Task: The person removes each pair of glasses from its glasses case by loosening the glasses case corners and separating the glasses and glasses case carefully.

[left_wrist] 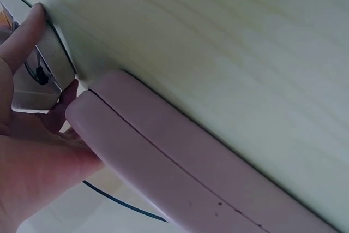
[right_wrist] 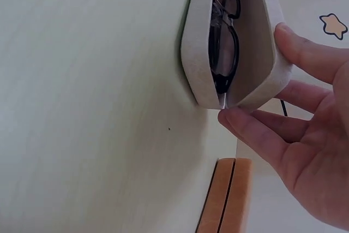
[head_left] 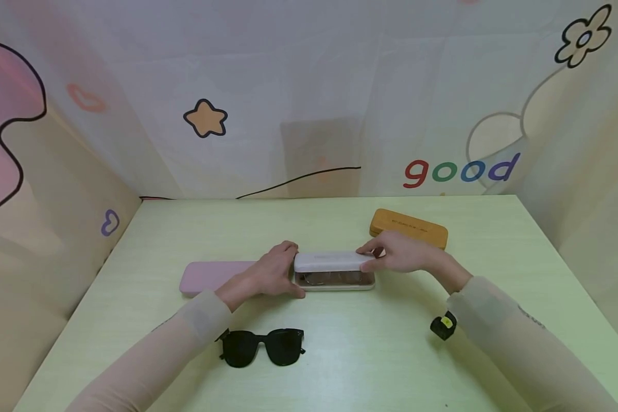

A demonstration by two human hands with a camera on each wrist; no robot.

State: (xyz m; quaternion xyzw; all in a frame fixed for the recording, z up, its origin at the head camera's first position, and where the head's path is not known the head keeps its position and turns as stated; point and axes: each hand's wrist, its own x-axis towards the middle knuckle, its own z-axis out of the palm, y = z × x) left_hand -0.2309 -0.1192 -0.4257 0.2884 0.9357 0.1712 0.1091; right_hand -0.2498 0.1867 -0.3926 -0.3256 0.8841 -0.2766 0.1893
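A white glasses case (head_left: pixel 335 262) lies near the middle of the table with its lid partly raised. Dark-framed eyeglasses (right_wrist: pixel 233 53) are visible inside it in the right wrist view. My left hand (head_left: pixel 273 272) holds the case's left end, thumb at the front and fingers towards the back. At the other end, my right hand (head_left: pixel 404 253) grips the lid, with the thumb on its front edge and a finger by the rear corner. A closed pink glasses case (left_wrist: pixel 180 151) lies beside my left hand, partly hidden behind it in the head view.
Black sunglasses (head_left: pixel 262 347) lie in front, near my left forearm. A closed orange-brown glasses case (head_left: pixel 412 225) sits behind my right hand. A patterned curtain (head_left: pixel 319 86) stands along the table's back edge. A small black camera (head_left: pixel 443 325) hangs at my right wrist.
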